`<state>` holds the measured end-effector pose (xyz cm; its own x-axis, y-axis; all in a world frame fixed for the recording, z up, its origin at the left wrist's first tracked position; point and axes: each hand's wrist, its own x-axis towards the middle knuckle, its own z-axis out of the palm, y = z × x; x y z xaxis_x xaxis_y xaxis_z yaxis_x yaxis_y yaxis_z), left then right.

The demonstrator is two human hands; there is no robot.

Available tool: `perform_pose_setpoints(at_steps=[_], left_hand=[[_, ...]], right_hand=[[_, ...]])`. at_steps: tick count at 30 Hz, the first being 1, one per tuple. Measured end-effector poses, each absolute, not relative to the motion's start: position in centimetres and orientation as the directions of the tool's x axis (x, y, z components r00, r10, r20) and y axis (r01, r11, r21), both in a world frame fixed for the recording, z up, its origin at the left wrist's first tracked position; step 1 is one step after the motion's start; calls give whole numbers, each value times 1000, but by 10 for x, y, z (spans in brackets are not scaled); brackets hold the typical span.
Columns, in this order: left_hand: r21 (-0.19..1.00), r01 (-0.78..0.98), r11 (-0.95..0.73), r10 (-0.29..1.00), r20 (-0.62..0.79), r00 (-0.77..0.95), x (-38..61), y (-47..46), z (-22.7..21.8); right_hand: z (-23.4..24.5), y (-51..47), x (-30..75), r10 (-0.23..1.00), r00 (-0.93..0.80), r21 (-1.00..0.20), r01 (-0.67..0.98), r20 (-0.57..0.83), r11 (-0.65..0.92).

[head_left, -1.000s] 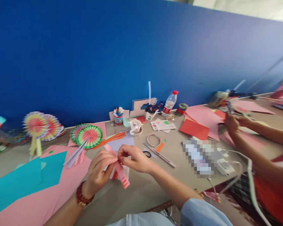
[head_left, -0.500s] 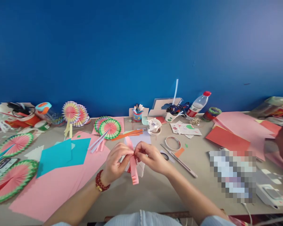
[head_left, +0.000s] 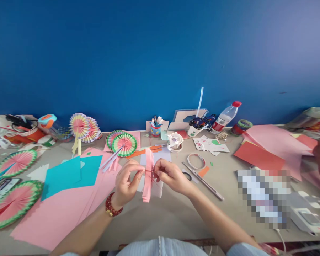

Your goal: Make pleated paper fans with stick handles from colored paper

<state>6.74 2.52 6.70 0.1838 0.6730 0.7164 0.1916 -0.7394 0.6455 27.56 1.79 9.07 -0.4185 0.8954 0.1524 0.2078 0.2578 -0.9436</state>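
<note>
The pink pleated strip (head_left: 146, 190) stands near-upright over the desk (head_left: 138, 224), at six o'clock from the view's centre. Folding looks done; a red thread (head_left: 148, 171) crosses its middle, its fastening apparently unfinished. At nine o'clock of the strip, the left hand (head_left: 126, 179) pinches fingers together, seemingly on the thread; at three, the right hand (head_left: 172, 177) pinches likewise. Unlike the green-edged fan (head_left: 126, 142) at eleven, the strip isn't spread round.
</note>
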Motion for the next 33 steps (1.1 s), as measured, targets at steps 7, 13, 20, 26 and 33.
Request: perform_pose_setpoints(at_steps=[7,13,20,26,33], left_hand=[[751,113,-651,755,624,204,66,20,60],[808,48,-588,797,568,202,66,21,56],[890,57,-453,879,435,196,69,23,54],[979,-6,-203,959,199,203,76,25,49],[992,104,-75,956,42,292,78,25,43]], right_hand=[[77,22,275,885,-415,-951,121,211,284],[65,23,274,881,-435,-976,18,186,216],[49,26,276,912,-378,-982,36,160,187],[40,25,273,932,-322,-986,-82,165,147],[36,20,266,969,-242,-964,-264,50,-16]])
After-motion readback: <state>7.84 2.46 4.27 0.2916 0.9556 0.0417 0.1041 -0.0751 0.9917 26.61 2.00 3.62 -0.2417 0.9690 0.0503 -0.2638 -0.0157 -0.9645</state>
